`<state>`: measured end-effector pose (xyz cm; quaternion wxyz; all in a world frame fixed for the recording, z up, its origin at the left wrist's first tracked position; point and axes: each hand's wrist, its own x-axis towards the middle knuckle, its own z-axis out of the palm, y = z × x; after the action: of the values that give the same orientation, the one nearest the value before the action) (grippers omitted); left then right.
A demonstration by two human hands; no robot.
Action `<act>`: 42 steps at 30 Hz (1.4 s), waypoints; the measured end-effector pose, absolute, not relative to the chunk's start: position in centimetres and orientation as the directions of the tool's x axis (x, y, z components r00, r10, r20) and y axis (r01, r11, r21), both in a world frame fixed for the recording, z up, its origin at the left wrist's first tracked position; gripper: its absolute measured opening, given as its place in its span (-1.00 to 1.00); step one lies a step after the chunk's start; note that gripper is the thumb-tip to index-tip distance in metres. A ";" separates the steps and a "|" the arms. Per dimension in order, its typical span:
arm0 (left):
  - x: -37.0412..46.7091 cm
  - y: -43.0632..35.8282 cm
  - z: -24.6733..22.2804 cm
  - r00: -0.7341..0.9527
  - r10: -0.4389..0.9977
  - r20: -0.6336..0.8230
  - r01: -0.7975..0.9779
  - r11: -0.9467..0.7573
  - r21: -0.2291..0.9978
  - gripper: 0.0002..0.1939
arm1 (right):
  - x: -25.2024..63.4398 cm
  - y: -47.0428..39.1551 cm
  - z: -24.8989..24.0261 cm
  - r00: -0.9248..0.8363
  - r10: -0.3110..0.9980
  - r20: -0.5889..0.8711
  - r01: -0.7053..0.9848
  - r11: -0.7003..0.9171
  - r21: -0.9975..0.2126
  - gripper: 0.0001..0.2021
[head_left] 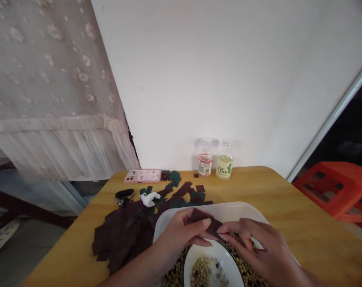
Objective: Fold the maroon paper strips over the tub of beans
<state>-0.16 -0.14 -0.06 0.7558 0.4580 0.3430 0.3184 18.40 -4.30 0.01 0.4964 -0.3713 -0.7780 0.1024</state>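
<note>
A dark brown piece of flat material is held between both hands above a white tray. My left hand grips its left part, the thumb lying on top. At its right end, my right hand pinches the edge between thumb and fingers. Below the hands a white bowl holds pale beads or beans with a few dark ones; it rests on many more of them in the tray. A heap of dark brown pieces spreads over the table left of the tray.
On the wooden table are a pink phone, dark keys, crumpled white tissue and green pieces. Two bottles stand by the wall. An orange stool is at the right.
</note>
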 end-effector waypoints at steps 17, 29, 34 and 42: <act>0.4 -0.1 0.2 0.476 0.831 -0.289 -0.182 0.414 0.892 -0.73 | 18.6 -4.3 -0.1 -0.204 0.664 0.719 0.497 0.703 -0.508 -0.67; 0.3 0.1 0.0 0.429 0.882 -0.196 -0.211 0.309 0.927 -0.73 | 18.5 -4.4 0.0 -0.222 0.675 0.704 0.466 0.707 -0.531 -0.67; 0.5 -0.1 0.4 0.405 0.899 -0.167 -0.218 0.273 0.937 -0.73 | 18.5 -4.4 0.3 -0.184 0.655 0.733 0.491 0.707 -0.509 -0.67; 0.5 -0.5 0.5 0.545 0.798 -0.258 -0.097 0.365 0.926 -0.63 | 18.5 -4.4 0.4 -0.270 0.637 0.722 0.469 0.742 -0.479 -0.69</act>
<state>0.55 -0.47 0.47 0.7393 0.4753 0.3687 0.3026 18.48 -4.42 0.37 0.4933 -0.3490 -0.7923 0.0849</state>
